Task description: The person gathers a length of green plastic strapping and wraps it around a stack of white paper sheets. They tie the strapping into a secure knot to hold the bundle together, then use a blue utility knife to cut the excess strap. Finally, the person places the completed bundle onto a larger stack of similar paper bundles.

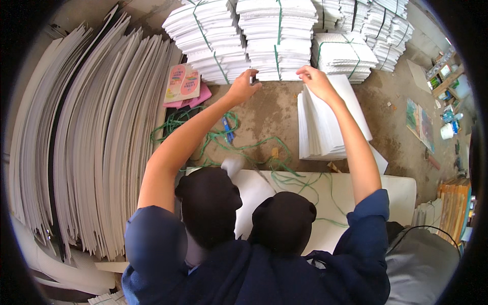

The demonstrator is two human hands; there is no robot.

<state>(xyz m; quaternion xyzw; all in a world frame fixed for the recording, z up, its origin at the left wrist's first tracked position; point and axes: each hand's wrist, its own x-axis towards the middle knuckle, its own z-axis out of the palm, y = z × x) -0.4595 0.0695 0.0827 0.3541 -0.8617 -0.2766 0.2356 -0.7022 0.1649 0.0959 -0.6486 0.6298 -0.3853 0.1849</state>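
Fingers bent and loosely parted, the left hand (pixel 244 89) and the right hand (pixel 316 85) hang near the foot of a tied stack of white sheets (pixel 264 48), which stands straight ahead on the floor (pixel 272 109). We see nothing held in either hand, and we cannot tell whether a fingertip touches the paper. The hands stand apart, close to the stack's two lower corners, a spread that to us suggests readiness to work both sides at once. A green cord (pixel 279 23) runs down the stack's front, we judge to stop its many thin layers sliding; a left-hand stack (pixel 203 33) and a low bundle (pixel 341 53) to the right look bound for the same reason. Beside the right forearm (pixel 356 137), a sheaf of white paper (pixel 319 129) shows no cord that we can see, its layers fanning at the edge. Nearer the person, loose green strands (pixel 175 121) curl over rough, brown-stained ground and onto a smooth, pale board (pixel 399 195). By the left stack lies a flat, cream-and-pink booklet (pixel 175 85). Filling the left side, we find a tall row of large sheets (pixel 114 147) on edge, greyish, gently rippled and packed close, perhaps so that they prop one another.
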